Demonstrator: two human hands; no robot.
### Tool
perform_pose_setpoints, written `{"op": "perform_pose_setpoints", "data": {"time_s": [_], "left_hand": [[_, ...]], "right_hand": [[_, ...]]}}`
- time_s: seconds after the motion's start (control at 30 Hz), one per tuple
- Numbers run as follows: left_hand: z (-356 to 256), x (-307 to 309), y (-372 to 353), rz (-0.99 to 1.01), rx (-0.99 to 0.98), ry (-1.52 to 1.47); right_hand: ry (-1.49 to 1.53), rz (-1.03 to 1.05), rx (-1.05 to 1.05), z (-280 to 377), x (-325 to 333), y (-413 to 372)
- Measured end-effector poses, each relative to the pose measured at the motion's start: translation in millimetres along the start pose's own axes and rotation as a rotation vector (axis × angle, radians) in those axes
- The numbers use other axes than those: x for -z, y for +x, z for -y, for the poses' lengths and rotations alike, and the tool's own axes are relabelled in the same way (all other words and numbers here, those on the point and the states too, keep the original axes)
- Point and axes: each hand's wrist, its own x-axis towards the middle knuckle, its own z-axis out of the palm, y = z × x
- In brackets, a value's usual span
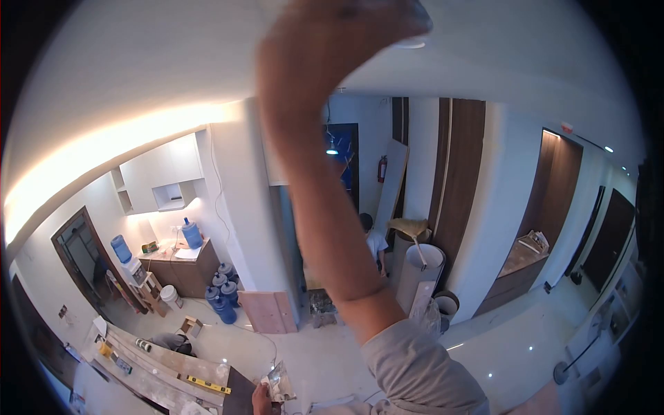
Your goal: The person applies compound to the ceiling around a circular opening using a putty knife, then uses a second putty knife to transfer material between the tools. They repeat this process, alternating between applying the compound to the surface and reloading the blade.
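My right hand (360, 17) is raised to the ceiling (512, 48), cut off by the top edge and blurred. Its fingers look closed, and whatever they hold is hidden. The bare forearm and grey sleeve (429, 366) cross the middle of the view. Low down, my left hand (261, 400) is closed on a flat, pale scraper-like plate (280, 384) with smears on it. Close to this hand, a yellow spirit level (209, 384) lies on a long worktop (162, 365). A round white fitting (413, 45) shows on the ceiling just under my right fingers.
Another person (375, 245) stands behind my forearm. Large rolls (420, 273) lean near a brown panel (460, 152). Blue water bottles (223, 304) and a pink-brown board (266, 311) stand on the shiny floor (332, 356). A lamp (332, 148) hangs at the back.
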Motion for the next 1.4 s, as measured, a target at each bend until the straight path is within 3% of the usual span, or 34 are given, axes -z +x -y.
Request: {"op": "perform_pose_setpoints", "data": {"time_s": [0.07,0.1,0.2,0.27,0.33,0.37,0.4,0.47,0.53,0.67,0.77,0.87,0.97,1.03,1.1,1.2,1.23,1.3,1.33,1.4], "left_hand": [[-12,-20,-14,-0.033,0.078,-0.111],[-15,-24,-14,-0.049,0.113,-0.169],[-10,-10,-4,0.037,0.045,0.079],[-11,-17,-7,0.023,0.057,-0.006],[-9,-16,-7,0.02,0.04,-0.012],[-5,-10,-4,0.023,0.016,0.025],[-1,-6,-2,0.027,-0.007,0.062],[1,-7,-2,0.013,0.038,-0.062],[7,1,4,0.018,0.046,-0.07],[38,27,31,-0.008,0.094,0.082],[38,22,37,-0.059,0.162,0.135],[-21,-29,-8,-0.075,0.145,0.223],[-38,-52,-16,-0.069,0.175,0.099],[-47,-62,-25,-0.066,0.207,0.051],[-68,-83,-40,-0.061,0.213,0.103],[-50,-70,-31,0.038,0.196,-0.046],[-47,-67,-32,0.032,0.16,0.013],[-49,-68,-41,0.019,0.091,0.135],[-47,-65,-42,0.001,0.109,0.145],[-42,-55,-40,-0.037,0.149,0.169]], "right_hand": [[0.061,-0.023,-0.071,37,8,7],[0.056,0.069,-0.054,48,26,3],[0.264,0.308,-0.184,20,49,-23],[0.51,0.362,-0.619,-4,60,-37],[0.475,0.363,-0.864,-36,63,-51],[0.31,0.388,-0.74,-62,59,-57],[0.21,0.452,-0.776,-75,61,-52],[0.274,0.423,-0.944,-93,62,-34],[0.606,0.217,-1.204,-96,57,-6],[0.564,0.226,-1.308,-81,61,34],[0.598,0.173,-1.239,-71,50,41],[0.367,0.359,-0.668,-55,45,21],[0.122,0.28,-0.19,4,24,3],[0.102,0.284,-0.114,59,19,-4],[0.209,0.354,-0.136,74,28,-19],[0.209,0.521,-0.126,55,46,-39],[0.159,0.479,-0.082,42,55,-38],[0.449,0.373,-0.498,8,53,-54],[0.656,0.351,-0.891,-2,55,-55],[0.767,0.259,-1.248,-27,53,-46]]}}
